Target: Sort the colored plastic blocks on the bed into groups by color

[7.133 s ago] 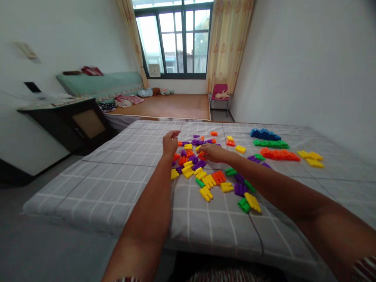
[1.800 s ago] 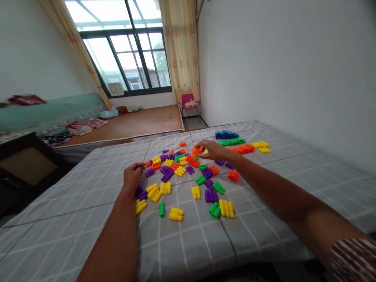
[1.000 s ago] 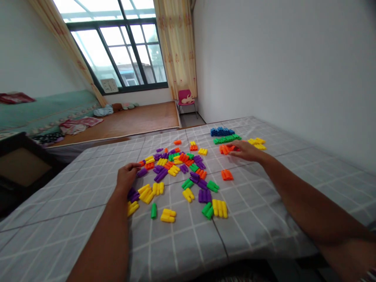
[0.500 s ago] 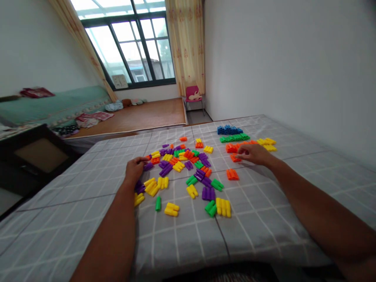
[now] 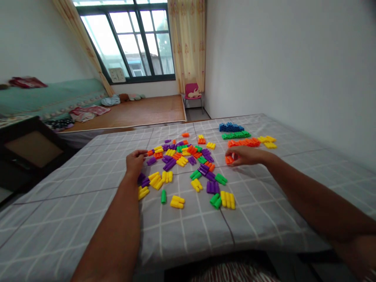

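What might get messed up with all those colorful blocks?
The right hand has an orange block just in front of the orange row, so a bump might push that row crooked.

The green row lies close behind the orange one, so a big shove could mix the two colors.

The left arm lies right beside a yellow block, so it might sweep that block away if it moves sideways.
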### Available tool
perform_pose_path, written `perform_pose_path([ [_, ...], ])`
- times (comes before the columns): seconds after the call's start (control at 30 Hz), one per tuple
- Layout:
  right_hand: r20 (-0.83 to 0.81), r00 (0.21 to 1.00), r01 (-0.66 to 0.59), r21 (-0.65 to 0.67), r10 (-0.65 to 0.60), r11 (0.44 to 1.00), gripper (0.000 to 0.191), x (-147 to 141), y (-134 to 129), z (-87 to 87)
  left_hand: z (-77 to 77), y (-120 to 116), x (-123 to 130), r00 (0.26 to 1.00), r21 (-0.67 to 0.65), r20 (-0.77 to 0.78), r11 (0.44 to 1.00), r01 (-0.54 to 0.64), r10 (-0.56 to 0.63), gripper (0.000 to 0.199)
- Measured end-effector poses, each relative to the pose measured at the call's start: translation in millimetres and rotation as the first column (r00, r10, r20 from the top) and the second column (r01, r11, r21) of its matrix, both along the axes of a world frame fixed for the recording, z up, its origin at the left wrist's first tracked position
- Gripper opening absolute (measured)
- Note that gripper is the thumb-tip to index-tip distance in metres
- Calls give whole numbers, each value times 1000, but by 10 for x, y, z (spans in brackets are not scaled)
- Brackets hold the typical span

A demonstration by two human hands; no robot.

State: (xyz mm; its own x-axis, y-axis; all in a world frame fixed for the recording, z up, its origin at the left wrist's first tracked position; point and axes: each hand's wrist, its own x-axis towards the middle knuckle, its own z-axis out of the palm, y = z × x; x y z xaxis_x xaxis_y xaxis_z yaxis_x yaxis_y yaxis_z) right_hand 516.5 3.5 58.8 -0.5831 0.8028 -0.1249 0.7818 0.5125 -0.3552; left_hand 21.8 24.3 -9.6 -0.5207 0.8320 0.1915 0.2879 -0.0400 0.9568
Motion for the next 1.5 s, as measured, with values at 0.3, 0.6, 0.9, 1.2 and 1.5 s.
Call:
perform_pose_path([
  [0.3,-2,953,299,172,-304,938,42,792,281,102,-1,-29,27,998,-7,-55,999,31,-31,32],
  [0.6,-117,980,191,297,-163,936,44,584,297,-344,-33,-1,4,998,-31,-51,999,35,-36,34],
  [0.9,-160,966,247,334,-204,910,46,590,232,-281,12,-41,36,995,-54,-68,996,69,-72,32],
  [1.2,-103,993,-23,273,53,962,33,-511,220,15,69,-44,178,990,33,126,997,65,-68,26],
  [1.5,-3,984,-163,369,176,915,27,-1646,466,-283,113,-66,12,983,93,172,993,-74,57,27],
])
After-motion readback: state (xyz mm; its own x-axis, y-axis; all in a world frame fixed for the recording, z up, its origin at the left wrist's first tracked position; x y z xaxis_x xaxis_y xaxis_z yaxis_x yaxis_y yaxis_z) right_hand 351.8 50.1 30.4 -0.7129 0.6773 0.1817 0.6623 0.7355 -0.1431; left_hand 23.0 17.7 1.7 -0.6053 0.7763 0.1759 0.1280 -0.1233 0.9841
